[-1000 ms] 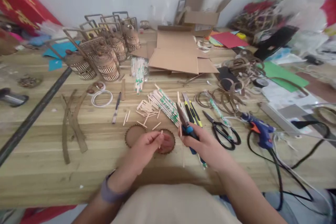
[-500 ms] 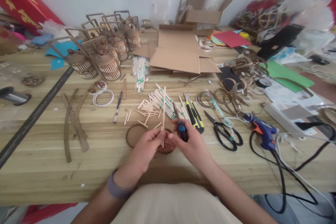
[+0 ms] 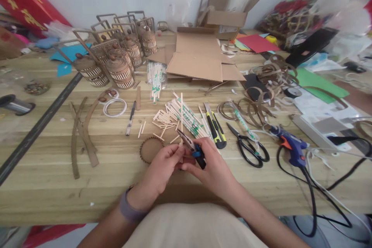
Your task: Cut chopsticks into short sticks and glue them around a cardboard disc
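My left hand (image 3: 166, 163) pinches a thin wooden stick (image 3: 181, 110), which stands nearly upright. In my right hand (image 3: 213, 164) is a pair of pliers (image 3: 196, 152) with dark and blue handles; the jaws point up and left and reach the stick just above my left fingertips. Whether they touch it I cannot tell. Left of my hands lies a round cardboard disc (image 3: 151, 150) with a notched rim. A second, reddish disc beneath my fingers is mostly hidden. Behind them are short cut sticks (image 3: 163, 118) and sticks in green-printed wrappers (image 3: 188, 118).
To the right lie a yellow-black utility knife (image 3: 215, 126), black scissors (image 3: 251, 149) and a blue glue gun (image 3: 290, 143) with trailing cables. Small lantern-like baskets (image 3: 120, 71) stand at back left, beside flattened cardboard (image 3: 194, 60). Curved brown strips (image 3: 87, 135) lie on the left.
My right hand has turned the pliers leftward, bringing their jaws from beside the stick to right at it. My left hand stays nearly in place with the stick.
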### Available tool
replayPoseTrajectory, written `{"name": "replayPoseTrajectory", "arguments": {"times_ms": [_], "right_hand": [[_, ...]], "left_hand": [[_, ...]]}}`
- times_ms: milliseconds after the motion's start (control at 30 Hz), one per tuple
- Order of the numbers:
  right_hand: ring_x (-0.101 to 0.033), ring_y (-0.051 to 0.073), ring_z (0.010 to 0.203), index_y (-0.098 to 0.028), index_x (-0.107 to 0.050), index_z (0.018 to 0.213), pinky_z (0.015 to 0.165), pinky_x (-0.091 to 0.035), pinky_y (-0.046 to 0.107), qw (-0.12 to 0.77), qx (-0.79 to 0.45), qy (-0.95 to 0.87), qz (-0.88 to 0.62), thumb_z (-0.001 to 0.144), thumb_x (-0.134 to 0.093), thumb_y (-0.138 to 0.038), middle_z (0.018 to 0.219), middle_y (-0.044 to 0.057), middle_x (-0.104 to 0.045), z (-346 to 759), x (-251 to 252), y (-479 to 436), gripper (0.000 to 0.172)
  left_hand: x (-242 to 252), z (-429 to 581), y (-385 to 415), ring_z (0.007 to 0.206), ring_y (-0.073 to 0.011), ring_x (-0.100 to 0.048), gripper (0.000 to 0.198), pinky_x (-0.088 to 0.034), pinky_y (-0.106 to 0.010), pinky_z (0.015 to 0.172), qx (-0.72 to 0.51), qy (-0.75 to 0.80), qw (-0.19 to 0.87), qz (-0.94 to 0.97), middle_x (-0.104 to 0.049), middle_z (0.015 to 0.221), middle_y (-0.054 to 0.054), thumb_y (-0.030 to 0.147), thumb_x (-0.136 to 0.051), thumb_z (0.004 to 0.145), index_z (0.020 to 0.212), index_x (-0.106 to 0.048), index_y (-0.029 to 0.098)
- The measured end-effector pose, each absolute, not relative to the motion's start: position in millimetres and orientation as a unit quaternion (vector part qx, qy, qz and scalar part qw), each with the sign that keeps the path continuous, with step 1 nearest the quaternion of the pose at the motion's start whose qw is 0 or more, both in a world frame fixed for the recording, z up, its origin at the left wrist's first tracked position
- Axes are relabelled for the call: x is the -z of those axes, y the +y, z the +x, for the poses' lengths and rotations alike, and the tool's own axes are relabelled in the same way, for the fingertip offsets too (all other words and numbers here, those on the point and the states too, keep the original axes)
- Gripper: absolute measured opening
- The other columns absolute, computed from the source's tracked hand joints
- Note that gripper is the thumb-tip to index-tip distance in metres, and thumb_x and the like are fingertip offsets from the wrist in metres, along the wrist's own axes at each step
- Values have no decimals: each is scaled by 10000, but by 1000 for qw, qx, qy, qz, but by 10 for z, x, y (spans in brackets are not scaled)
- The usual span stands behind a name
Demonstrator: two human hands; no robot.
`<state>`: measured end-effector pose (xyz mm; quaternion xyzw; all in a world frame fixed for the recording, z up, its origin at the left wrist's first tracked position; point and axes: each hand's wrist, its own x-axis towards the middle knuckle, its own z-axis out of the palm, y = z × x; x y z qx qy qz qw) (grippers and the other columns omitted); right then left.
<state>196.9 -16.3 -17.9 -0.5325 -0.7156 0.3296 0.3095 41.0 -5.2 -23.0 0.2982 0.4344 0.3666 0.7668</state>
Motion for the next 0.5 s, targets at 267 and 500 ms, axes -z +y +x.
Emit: {"name": "replayPoseTrajectory", "arguments": {"times_ms": [267, 500], "right_hand": [[-485, 155, 730, -187, -553, 840, 659, -393, 270, 117, -559, -631, -525, 816, -523, -320, 767, -8, -528, 2380, -115, -204, 138], [-464, 163, 723, -213, -579, 817, 644, -357, 270, 68, -646, -553, -522, 733, -562, -289, 761, -10, -527, 2440, -117, -135, 114]], "left_hand": [[188, 273, -46, 700, -162, -685, 429, -532, -266, 679, -300, 466, 768, 322, -728, 772, -51, 553, -725, 707, 818, -632, 149], [81, 330, -76, 628, -137, -670, 430, -509, -230, 594, -222, 447, 797, 339, -712, 732, -50, 540, -733, 694, 785, -653, 128]]}}
